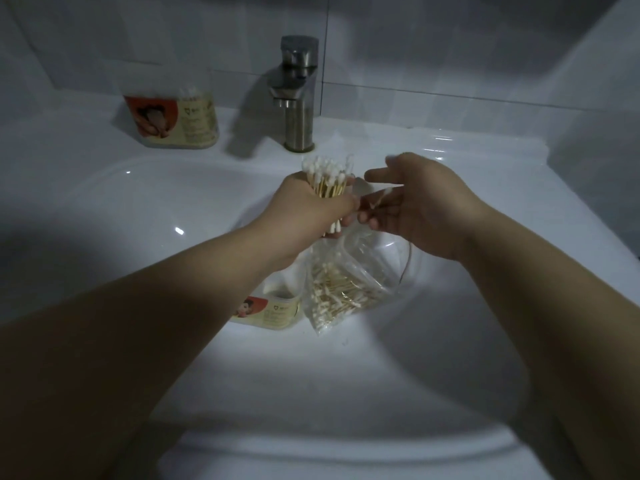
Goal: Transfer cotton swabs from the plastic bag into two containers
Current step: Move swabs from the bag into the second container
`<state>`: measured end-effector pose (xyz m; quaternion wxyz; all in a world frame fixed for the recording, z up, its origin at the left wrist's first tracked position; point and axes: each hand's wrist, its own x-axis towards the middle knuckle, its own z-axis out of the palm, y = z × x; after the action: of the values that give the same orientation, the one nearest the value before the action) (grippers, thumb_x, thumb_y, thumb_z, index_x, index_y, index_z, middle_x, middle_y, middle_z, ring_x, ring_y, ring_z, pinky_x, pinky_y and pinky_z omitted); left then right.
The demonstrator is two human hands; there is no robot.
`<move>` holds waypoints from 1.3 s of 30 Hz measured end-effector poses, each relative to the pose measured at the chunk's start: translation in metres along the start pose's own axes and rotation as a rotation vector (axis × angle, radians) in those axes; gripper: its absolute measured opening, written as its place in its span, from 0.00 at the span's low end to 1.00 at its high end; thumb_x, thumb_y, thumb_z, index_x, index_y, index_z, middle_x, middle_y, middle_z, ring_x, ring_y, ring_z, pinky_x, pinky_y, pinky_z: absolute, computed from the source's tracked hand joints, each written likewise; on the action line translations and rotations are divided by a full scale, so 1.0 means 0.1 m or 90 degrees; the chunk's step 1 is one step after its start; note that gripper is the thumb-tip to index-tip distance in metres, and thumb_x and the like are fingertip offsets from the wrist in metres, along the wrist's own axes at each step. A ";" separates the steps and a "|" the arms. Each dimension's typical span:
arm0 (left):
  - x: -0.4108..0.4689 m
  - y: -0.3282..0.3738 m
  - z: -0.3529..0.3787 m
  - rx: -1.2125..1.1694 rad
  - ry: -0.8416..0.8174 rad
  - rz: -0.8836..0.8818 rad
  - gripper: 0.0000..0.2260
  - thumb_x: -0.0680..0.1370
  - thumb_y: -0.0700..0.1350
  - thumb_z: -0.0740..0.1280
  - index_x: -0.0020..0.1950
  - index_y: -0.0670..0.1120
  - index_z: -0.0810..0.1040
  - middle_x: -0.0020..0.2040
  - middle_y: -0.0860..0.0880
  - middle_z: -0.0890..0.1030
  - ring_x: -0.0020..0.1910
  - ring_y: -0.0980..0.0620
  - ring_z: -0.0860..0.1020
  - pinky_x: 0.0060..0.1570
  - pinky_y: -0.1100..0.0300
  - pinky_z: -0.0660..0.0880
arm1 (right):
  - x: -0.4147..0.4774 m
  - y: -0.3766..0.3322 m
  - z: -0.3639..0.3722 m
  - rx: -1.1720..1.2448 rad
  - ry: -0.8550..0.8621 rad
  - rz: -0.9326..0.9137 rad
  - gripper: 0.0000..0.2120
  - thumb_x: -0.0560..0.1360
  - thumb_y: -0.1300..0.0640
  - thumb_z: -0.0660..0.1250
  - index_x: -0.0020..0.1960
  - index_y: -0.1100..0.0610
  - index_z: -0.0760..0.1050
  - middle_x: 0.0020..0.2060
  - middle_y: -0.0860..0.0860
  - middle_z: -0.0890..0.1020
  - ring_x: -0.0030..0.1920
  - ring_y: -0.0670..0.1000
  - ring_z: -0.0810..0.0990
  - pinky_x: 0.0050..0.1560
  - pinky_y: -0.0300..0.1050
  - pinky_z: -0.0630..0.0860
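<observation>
My left hand [313,202] grips an upright bundle of cotton swabs [329,180], white tips up, over the sink basin. My right hand [415,199], just to its right, pinches a few loose swabs [381,199] between its fingers. Below the hands a clear plastic bag [346,285] holding many swabs lies in the basin. One labelled container [273,308] stands in the basin left of the bag, partly hidden by my left forearm. A second labelled container [176,121] with some swabs showing at its top stands on the rim at the back left.
A white ceramic sink [138,209] fills the view. A steel faucet [298,95] rises at the back centre, just behind the hands. Tiled wall stands behind it. The counter edge runs along the right side.
</observation>
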<state>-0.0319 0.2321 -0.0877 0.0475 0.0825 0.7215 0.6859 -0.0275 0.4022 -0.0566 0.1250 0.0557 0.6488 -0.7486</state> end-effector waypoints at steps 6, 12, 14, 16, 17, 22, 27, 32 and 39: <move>0.00 -0.01 -0.01 0.002 0.021 0.003 0.10 0.74 0.33 0.73 0.45 0.49 0.83 0.31 0.54 0.82 0.33 0.57 0.81 0.34 0.62 0.78 | 0.00 0.02 -0.03 0.011 -0.005 -0.023 0.20 0.74 0.80 0.54 0.64 0.72 0.70 0.57 0.71 0.80 0.52 0.63 0.86 0.52 0.51 0.84; 0.00 -0.03 -0.01 -0.014 0.030 0.003 0.07 0.74 0.37 0.76 0.46 0.48 0.83 0.32 0.54 0.83 0.35 0.58 0.82 0.35 0.64 0.78 | 0.00 0.06 -0.05 -0.064 -0.001 -0.054 0.12 0.76 0.76 0.66 0.59 0.71 0.75 0.45 0.66 0.86 0.47 0.60 0.87 0.44 0.43 0.84; 0.02 -0.05 -0.02 -0.006 0.043 0.004 0.06 0.75 0.37 0.75 0.44 0.48 0.83 0.33 0.52 0.83 0.36 0.55 0.82 0.37 0.60 0.78 | 0.00 0.04 -0.05 -0.100 0.009 -0.078 0.10 0.76 0.73 0.68 0.58 0.68 0.77 0.41 0.62 0.86 0.40 0.55 0.86 0.38 0.40 0.81; 0.04 -0.07 -0.02 0.004 0.044 -0.002 0.06 0.76 0.38 0.74 0.42 0.47 0.82 0.35 0.50 0.82 0.38 0.53 0.81 0.40 0.56 0.77 | 0.01 0.03 -0.04 -0.143 0.019 -0.092 0.09 0.77 0.71 0.69 0.56 0.65 0.79 0.39 0.58 0.84 0.34 0.50 0.82 0.32 0.40 0.77; 0.04 -0.07 -0.02 0.006 0.039 -0.010 0.05 0.76 0.39 0.74 0.42 0.47 0.82 0.36 0.49 0.82 0.39 0.52 0.82 0.42 0.55 0.78 | 0.01 0.03 -0.03 -0.159 0.024 -0.094 0.09 0.77 0.70 0.69 0.56 0.63 0.80 0.39 0.57 0.83 0.32 0.49 0.80 0.30 0.40 0.74; 0.01 -0.07 0.01 -0.088 -0.045 -0.074 0.03 0.78 0.39 0.73 0.48 0.47 0.84 0.45 0.47 0.87 0.49 0.50 0.87 0.46 0.55 0.84 | 0.02 0.04 -0.03 -0.126 0.029 -0.086 0.06 0.79 0.66 0.67 0.52 0.59 0.81 0.41 0.56 0.81 0.28 0.46 0.73 0.26 0.39 0.67; 0.00 -0.04 0.02 -0.150 -0.070 -0.091 0.03 0.79 0.37 0.72 0.49 0.44 0.84 0.45 0.44 0.87 0.45 0.50 0.87 0.43 0.57 0.83 | 0.02 0.06 -0.03 -0.143 -0.001 -0.085 0.06 0.81 0.59 0.68 0.49 0.58 0.84 0.40 0.54 0.84 0.27 0.46 0.72 0.26 0.38 0.66; -0.01 -0.04 0.02 -0.107 -0.074 -0.066 0.07 0.77 0.36 0.73 0.43 0.47 0.86 0.40 0.45 0.85 0.38 0.52 0.83 0.40 0.61 0.80 | 0.04 0.07 -0.04 -0.185 0.027 -0.113 0.06 0.79 0.59 0.70 0.52 0.58 0.85 0.36 0.51 0.84 0.28 0.47 0.73 0.27 0.40 0.67; -0.03 -0.04 0.03 -0.107 -0.107 -0.084 0.06 0.78 0.36 0.71 0.48 0.47 0.82 0.39 0.47 0.84 0.38 0.53 0.83 0.39 0.60 0.80 | 0.03 0.05 -0.03 -0.270 0.094 -0.227 0.11 0.77 0.62 0.71 0.59 0.55 0.82 0.33 0.51 0.84 0.28 0.51 0.70 0.28 0.42 0.69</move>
<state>-0.0290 0.2345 -0.0916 0.1598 0.0880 0.6590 0.7296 -0.0294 0.4043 -0.0631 -0.0475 -0.0326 0.7979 -0.6000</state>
